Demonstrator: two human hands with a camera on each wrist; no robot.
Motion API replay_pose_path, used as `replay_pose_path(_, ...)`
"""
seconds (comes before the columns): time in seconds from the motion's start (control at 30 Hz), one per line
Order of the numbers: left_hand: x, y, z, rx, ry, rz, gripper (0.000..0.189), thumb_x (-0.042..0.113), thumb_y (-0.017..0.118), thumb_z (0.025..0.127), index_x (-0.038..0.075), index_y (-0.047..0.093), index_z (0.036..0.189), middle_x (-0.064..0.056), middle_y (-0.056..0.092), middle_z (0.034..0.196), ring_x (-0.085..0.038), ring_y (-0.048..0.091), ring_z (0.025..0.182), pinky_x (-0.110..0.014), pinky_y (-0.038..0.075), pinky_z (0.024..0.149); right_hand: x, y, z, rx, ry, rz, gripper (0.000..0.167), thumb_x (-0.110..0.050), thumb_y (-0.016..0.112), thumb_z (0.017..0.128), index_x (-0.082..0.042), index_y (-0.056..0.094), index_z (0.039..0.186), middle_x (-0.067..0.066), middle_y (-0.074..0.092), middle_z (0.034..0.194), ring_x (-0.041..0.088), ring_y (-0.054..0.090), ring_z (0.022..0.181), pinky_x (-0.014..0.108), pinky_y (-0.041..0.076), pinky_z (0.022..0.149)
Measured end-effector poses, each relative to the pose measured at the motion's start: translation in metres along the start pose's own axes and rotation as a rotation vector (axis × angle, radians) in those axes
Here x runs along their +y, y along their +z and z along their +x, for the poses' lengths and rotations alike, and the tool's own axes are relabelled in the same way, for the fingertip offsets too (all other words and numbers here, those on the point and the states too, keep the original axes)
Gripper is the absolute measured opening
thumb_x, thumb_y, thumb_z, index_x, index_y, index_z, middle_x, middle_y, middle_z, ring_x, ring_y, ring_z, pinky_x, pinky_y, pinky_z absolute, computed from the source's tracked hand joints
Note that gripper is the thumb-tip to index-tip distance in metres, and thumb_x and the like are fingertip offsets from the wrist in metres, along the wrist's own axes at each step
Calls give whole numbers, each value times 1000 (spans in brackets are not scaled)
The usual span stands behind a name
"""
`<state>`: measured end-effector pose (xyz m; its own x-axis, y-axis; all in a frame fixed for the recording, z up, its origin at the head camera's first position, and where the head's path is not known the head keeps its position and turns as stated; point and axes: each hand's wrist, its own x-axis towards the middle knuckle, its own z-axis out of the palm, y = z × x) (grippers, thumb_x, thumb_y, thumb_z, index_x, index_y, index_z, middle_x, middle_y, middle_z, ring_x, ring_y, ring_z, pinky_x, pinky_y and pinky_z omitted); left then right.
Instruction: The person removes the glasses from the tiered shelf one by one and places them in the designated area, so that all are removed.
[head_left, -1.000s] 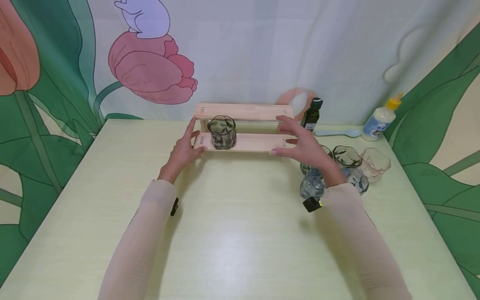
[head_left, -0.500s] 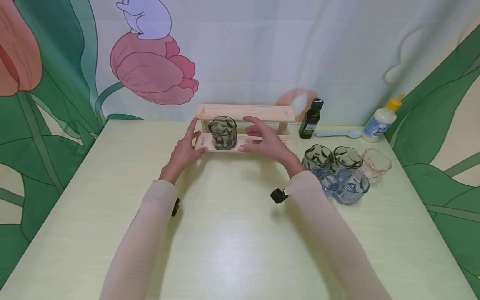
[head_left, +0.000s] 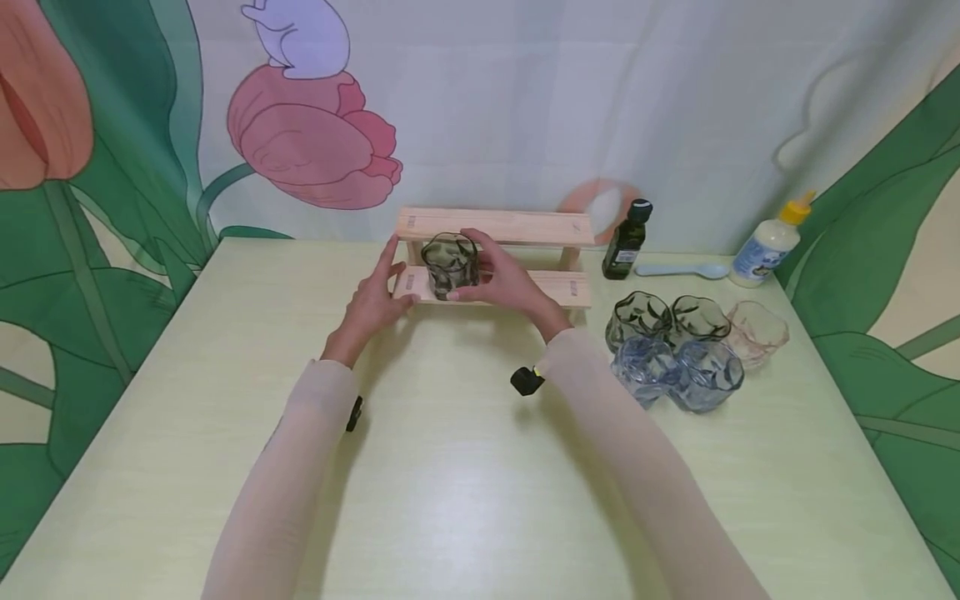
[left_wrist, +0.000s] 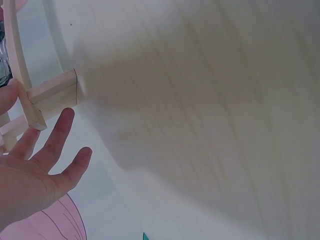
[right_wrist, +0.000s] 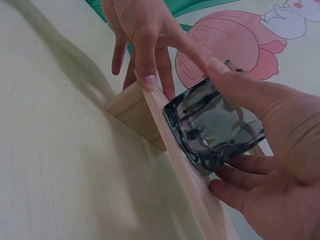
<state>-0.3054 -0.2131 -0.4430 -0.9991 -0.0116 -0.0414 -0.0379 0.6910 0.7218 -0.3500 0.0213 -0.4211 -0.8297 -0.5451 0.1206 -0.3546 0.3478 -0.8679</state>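
Observation:
A two-tier wooden rack (head_left: 536, 287) stands at the back of the table. On its lower tier, near the left end, a smoky grey-green glass (head_left: 442, 271) sits upright. My right hand (head_left: 506, 282) holds this glass from the right, its thumb on the near side. In the right wrist view the thumb and fingers wrap around opposite sides of the glass (right_wrist: 215, 125). My left hand (head_left: 371, 304) grips the rack's left end, thumb on the lower plank's front edge. The left wrist view shows its other fingers (left_wrist: 62, 131) spread beside the plank end.
To the right stand several wavy glasses: smoky ones (head_left: 637, 319), blue ones (head_left: 707, 379) and a pink one (head_left: 757, 333). Behind them are a dark bottle (head_left: 624, 246), a pale blue spoon (head_left: 682, 271) and a white bottle with a yellow cap (head_left: 761, 250).
My right hand has moved left from the rack's right end to the smoky glass and taken hold of it. The left hand has stayed at the rack's left end.

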Motion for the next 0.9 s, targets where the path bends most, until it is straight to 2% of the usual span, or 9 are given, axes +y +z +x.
replay_pose_path(0.23, 0, 0, 0, 1, -7, 3, 103, 17, 69, 94, 47, -7, 157, -4, 39, 160, -40, 63, 116, -60, 43, 98, -2, 12, 12, 20, 17, -73, 101, -29, 88, 77, -25, 26, 158, 11, 38, 158, 31, 43, 140, 50, 37, 113)
replay_pose_path(0.57, 1, 0, -1, 7, 1, 0, 103, 17, 69, 94, 46, -6, 158, -5, 40, 159, -40, 63, 116, -59, 43, 96, 3, 25, 19, 115, 36, -73, 96, -27, 88, 77, -26, 31, 154, 9, 41, 156, 32, 50, 133, 50, 42, 108)
replay_pose_path(0.8, 2, 0, -1, 5, 6, 6, 101, 18, 68, 94, 44, -6, 159, -5, 39, 160, -40, 63, 117, -59, 45, 95, 4, 25, 19, 137, 54, -84, 90, -29, 88, 77, -28, 35, 150, 9, 46, 152, 31, 53, 129, 50, 43, 106)
replay_pose_path(0.9, 0, 0, -1, 6, 7, 9, 101, 18, 68, 95, 43, -7, 159, -6, 39, 159, -41, 62, 119, -60, 44, 99, 2, 23, 17, 131, 49, -86, 88, -29, 88, 76, -28, 37, 148, 10, 49, 147, 31, 54, 126, 50, 44, 104)
